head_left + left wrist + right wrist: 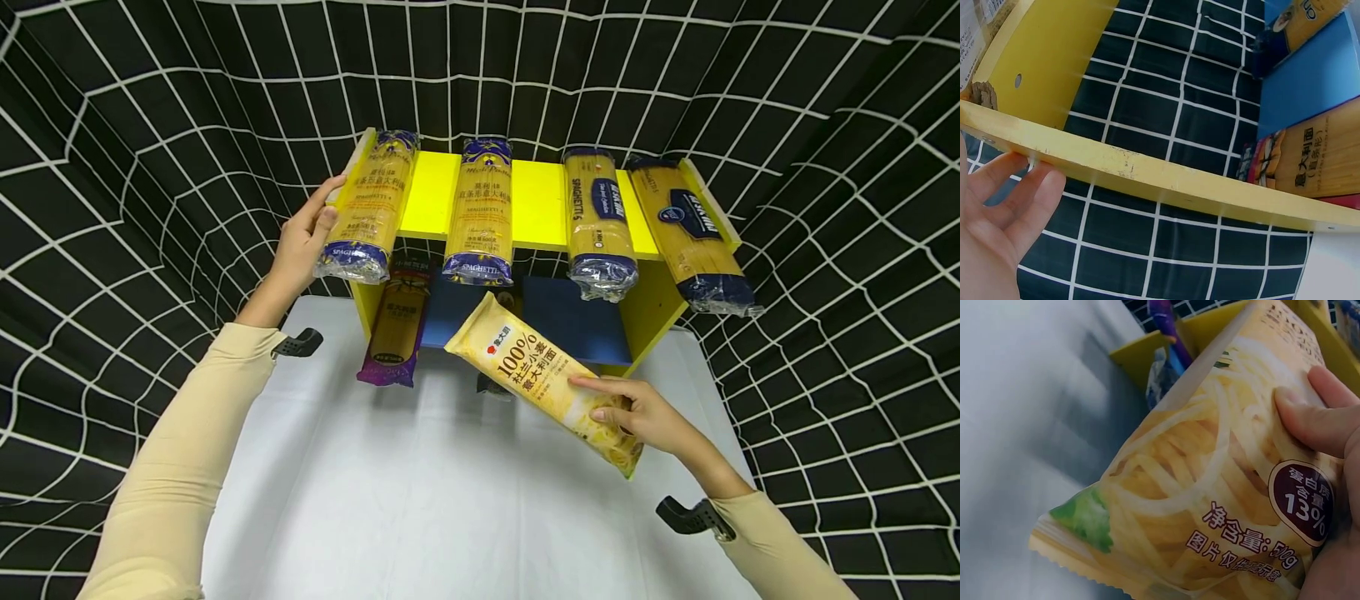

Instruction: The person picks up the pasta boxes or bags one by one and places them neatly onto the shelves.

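My right hand [648, 412] grips a yellow pasta packet [536, 367] near its lower end, thumb on the printed front. The packet hangs tilted before the shelf, its upper end to the left; the right wrist view shows its noodle picture [1210, 469] close up. At the upper left, my left hand [303, 237] touches the outer side of the yellow shelf [431, 192], beside a spaghetti pack [371, 204]. In the left wrist view the left hand's fingertips [1047, 187] meet the outside of the side panel [1147, 172].
More spaghetti packs, one in the middle [480, 208] and others at right [600, 221] [697, 233], lie on the upper tier. Below, a purple-ended pasta pack [397, 321] sits at left on a blue board [577, 321]. Another pack's end [491, 386] is mostly hidden. Gridded black cloth surrounds the white table [450, 508].
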A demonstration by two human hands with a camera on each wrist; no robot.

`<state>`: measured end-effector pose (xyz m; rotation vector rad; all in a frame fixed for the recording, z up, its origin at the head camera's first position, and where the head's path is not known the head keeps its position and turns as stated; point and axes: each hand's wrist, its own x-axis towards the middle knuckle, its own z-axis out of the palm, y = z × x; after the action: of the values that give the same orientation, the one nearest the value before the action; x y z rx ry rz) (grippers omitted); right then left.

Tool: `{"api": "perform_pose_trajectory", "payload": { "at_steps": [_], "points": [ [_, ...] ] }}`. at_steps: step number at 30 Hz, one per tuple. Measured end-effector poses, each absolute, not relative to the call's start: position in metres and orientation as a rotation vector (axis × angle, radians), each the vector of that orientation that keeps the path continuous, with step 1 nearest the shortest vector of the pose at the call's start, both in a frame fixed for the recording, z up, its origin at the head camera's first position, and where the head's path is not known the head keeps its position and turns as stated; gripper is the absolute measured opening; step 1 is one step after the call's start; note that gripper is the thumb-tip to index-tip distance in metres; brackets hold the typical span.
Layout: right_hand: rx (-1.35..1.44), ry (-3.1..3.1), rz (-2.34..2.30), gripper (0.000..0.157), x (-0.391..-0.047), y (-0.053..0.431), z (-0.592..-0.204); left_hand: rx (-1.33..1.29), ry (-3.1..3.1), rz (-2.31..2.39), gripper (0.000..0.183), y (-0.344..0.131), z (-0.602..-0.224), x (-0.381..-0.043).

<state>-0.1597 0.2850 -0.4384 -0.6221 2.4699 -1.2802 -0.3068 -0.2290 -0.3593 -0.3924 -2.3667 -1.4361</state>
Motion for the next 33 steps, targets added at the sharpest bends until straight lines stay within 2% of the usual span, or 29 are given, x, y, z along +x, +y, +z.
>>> {"api": "perform_pose_trajectory", "payload": {
  "at_steps": [13, 24, 33],
  "points": [
    [-0.525, 2.525, -1.471, 0.050, -0.163, 0.300, -0.465, -0.383, -2.366, -1.402, 0.045, -0.228, -0.359, -0.306],
    [-0.135, 2.519, -1.640, 0.057, -0.167, 0.312, -0.477, -0.391, -2.361, -1.390, 0.045, -0.229, -0.359, -0.306],
    [0.053, 2.379, -1.845, 0.062, -0.167, 0.316, -0.483, -0.392, -2.360, -1.400, 0.045, -0.229, -0.360, -0.306]
  ]
}}
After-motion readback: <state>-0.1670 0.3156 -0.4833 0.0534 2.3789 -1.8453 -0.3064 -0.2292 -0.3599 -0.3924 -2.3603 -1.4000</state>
